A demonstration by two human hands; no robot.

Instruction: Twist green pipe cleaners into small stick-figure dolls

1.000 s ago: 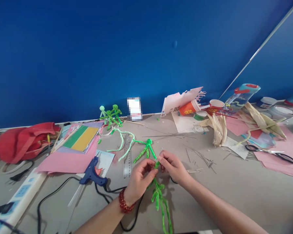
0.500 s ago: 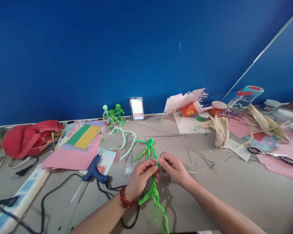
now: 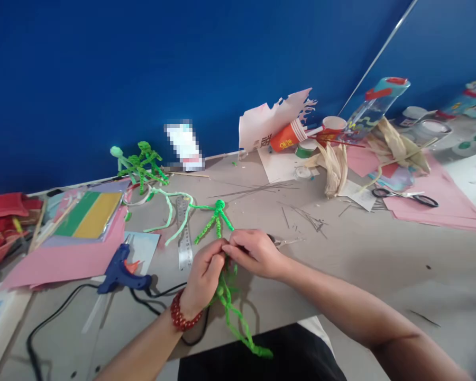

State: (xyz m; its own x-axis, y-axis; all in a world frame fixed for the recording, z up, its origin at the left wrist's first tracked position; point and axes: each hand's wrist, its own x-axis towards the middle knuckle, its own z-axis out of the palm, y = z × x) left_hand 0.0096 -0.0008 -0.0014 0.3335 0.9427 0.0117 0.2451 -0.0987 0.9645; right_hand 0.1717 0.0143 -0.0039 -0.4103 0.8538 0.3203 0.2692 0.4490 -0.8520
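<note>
Between my two hands is a green pipe-cleaner figure (image 3: 232, 312), its twisted strands hanging down toward my lap. My left hand (image 3: 207, 272), with a red bead bracelet on the wrist, pinches it near the top. Close against it, my right hand (image 3: 257, 254) has its fingers closed on the same figure; the fingertips hide the exact grip point. Just beyond them lies another green pipe-cleaner piece (image 3: 219, 211) with a round knot and several legs. A metal tool (image 3: 280, 241) is partly covered by my right hand.
A blue glue gun (image 3: 122, 270) and a clear ruler (image 3: 184, 238) lie to the left. Green pipe-cleaner figures (image 3: 143, 161) stand by the wall. Thin wires (image 3: 309, 219), scissors (image 3: 406, 194), dried husks (image 3: 333, 169) and paper cups (image 3: 287, 137) are on the right.
The view has turned right and downward, showing my lap. My hands have drawn closer together on the figure, and its lower strands have swung toward the table edge.
</note>
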